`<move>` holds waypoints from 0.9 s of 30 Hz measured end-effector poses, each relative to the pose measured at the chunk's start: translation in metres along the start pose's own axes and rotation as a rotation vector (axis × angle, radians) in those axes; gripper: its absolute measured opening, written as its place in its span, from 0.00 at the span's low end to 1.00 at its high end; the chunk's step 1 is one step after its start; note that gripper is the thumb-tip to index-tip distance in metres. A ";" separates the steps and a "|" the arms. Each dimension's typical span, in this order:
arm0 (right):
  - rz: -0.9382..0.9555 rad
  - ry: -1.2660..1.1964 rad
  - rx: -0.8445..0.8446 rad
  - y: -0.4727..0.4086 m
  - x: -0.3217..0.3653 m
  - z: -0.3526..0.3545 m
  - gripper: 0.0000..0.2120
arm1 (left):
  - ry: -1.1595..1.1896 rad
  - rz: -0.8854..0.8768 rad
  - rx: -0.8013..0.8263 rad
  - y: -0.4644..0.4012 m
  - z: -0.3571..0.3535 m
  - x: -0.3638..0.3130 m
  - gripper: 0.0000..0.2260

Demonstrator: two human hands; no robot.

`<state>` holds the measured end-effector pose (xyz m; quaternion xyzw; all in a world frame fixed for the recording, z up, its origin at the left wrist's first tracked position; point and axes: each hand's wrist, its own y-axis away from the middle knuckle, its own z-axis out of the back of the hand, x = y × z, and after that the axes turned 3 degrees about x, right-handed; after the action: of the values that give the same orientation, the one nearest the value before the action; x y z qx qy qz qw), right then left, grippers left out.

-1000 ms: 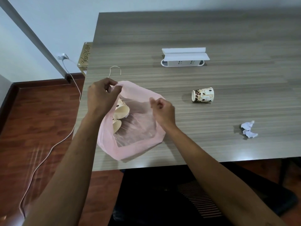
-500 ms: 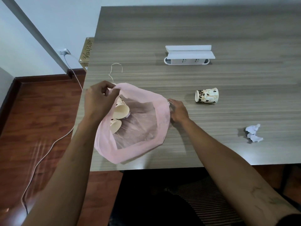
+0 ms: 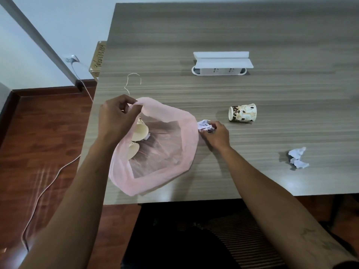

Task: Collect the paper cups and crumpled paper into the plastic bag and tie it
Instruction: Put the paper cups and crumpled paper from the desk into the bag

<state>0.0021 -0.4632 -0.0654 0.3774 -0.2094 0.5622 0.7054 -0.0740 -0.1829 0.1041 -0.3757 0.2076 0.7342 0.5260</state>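
A pink plastic bag lies open on the wooden table near its front left corner. My left hand pinches the bag's far rim and holds the mouth up. Two paper cups lie inside the bag on the left. My right hand grips a crumpled paper ball just outside the bag's right edge. Another paper cup with a brown bean print lies on its side further right. A second crumpled paper sits near the front right.
A white socket box with a raised lid stands at mid table. A thin white string lies behind the bag. A white cable runs across the wood floor on the left from a wall plug. Dark chair seat below the table edge.
My right hand left the bag's right rim, slid right onto the table and closed round a crumpled paper ball that was hidden before. The left hand kept its hold on the bag.
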 end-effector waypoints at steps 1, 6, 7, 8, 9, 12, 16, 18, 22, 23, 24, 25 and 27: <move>-0.038 -0.053 -0.028 0.005 -0.001 0.009 0.21 | 0.005 0.000 0.011 -0.001 -0.006 -0.004 0.01; -0.203 -0.418 0.002 0.032 0.001 0.054 0.16 | 0.069 -0.029 0.058 -0.009 -0.040 -0.032 0.01; -0.210 -0.449 0.051 0.038 0.001 0.064 0.15 | 0.073 -0.038 0.072 -0.009 -0.047 -0.038 0.01; -0.210 -0.461 0.099 0.043 0.001 0.073 0.14 | 0.076 -0.056 0.088 -0.010 -0.054 -0.045 0.01; -0.202 -0.466 0.147 0.048 0.001 0.082 0.14 | 0.079 -0.075 0.102 -0.010 -0.061 -0.052 0.02; -0.130 -0.471 0.331 0.063 -0.001 0.105 0.17 | 0.087 -0.106 0.121 -0.008 -0.080 -0.074 0.06; -0.066 -0.412 0.604 0.081 -0.001 0.124 0.16 | 0.134 -0.130 0.143 0.000 -0.105 -0.101 0.06; -0.050 -0.359 0.655 0.089 0.002 0.130 0.18 | 0.143 -0.143 0.148 0.005 -0.116 -0.115 0.04; 0.009 -0.300 0.482 0.090 0.006 0.143 0.19 | 0.151 -0.134 0.095 0.007 -0.128 -0.138 0.07; 0.015 -0.316 0.435 0.090 0.006 0.149 0.19 | 0.151 -0.126 0.072 0.007 -0.129 -0.142 0.09; 0.022 -0.340 0.397 0.089 0.008 0.157 0.20 | 0.152 -0.116 0.047 0.005 -0.129 -0.146 0.10; 0.035 -0.373 0.369 0.090 0.009 0.165 0.20 | 0.150 -0.099 0.022 0.004 -0.129 -0.149 0.11; 0.078 -0.450 0.346 0.095 0.014 0.182 0.19 | 0.140 -0.058 -0.025 0.000 -0.128 -0.155 0.11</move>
<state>-0.0608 -0.5857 0.0869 0.5991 -0.2762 0.5185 0.5441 -0.0062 -0.3685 0.1424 -0.4387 0.2237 0.6930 0.5264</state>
